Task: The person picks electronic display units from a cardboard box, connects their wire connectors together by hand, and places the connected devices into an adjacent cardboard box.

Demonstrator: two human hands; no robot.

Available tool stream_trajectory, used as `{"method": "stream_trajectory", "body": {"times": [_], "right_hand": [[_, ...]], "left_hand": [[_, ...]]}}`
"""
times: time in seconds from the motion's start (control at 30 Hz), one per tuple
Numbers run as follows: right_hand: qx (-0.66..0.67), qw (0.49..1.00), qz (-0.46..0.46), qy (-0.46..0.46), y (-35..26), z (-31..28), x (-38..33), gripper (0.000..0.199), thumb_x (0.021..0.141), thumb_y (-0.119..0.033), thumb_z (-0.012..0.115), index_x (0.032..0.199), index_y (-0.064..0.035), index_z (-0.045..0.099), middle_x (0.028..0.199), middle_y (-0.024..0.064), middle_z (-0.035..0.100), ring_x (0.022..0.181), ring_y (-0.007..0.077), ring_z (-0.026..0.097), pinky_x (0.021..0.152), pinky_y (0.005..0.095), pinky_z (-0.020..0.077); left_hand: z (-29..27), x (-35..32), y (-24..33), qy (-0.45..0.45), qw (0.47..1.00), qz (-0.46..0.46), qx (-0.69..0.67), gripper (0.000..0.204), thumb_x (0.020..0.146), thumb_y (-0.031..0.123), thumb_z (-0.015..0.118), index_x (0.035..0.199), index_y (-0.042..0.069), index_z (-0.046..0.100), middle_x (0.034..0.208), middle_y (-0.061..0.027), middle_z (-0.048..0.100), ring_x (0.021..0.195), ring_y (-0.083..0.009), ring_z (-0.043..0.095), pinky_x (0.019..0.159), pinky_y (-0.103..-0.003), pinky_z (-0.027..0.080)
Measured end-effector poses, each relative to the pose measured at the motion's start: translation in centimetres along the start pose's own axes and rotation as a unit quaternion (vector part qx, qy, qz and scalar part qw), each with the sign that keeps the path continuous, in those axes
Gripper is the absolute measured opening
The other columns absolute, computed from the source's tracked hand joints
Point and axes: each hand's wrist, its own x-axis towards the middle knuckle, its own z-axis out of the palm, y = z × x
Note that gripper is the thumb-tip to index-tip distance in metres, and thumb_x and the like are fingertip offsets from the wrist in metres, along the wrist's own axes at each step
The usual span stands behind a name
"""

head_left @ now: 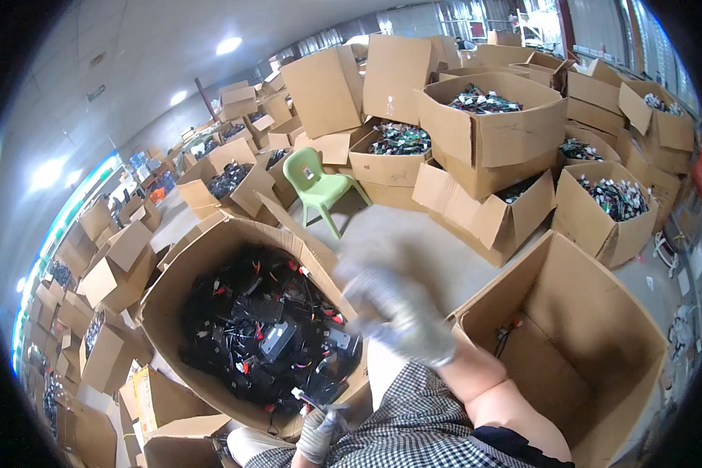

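My left hand, in a grey-white work glove, is closed at the near edge of the large left carton. From its fingers sticks a cable with a white connector. My right hand, gloved too, is raised between the two large cartons and smeared by motion, so its fingers and anything in them cannot be made out. Inside the left carton lies a heap of black cables with red and white plugs. Two grey box-shaped modules, one a grey module, rest on the heap.
At my right stands a tall open carton with a small dark cable at its bottom. A green plastic chair is ahead. Stacked cartons with cable bundles, such as a tall carton, line the back and both sides.
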Motion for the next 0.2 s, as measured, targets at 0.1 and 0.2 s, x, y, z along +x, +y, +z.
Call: {"method": "stream_trajectory", "body": {"times": [0.1, 0.2], "right_hand": [[-0.022, 0.954, -0.271, 0.125, -6.4, -5.6, 3.5, 0.109, 0.061, -0.038, 0.084, 0.143, -0.0004, 0.023, 0.138, 0.0144, 0.037, 0.115, 0.0271, 0.045, 0.101, 0.0413, 0.0362], [0.118, 0.795, -0.186, 0.565, -12.7, -1.4, 7.3, 0.1, 0.073, -0.043, 0.075, 0.145, -0.0063, 0.017, 0.148, 0.0047, 0.023, 0.126, 0.0304, 0.033, 0.109, 0.0463, 0.025]], "left_hand": [[0.5, 0.2, 0.4, 0.052, 0.998, 0.001, -0.019, 0.041, 0.094, 0.042, 0.051, 0.111, 0.006, 0.062, 0.068, -0.0009, 0.061, 0.051, -0.0055, 0.045, 0.05, -0.02, 0.035], [0.3, 1.9, 0.3, 0.072, 0.997, 0.021, -0.019, 0.038, 0.093, 0.038, 0.053, 0.11, 0.006, 0.062, 0.071, -0.0024, 0.062, 0.048, -0.003, 0.043, 0.043, -0.017, 0.032]]}}
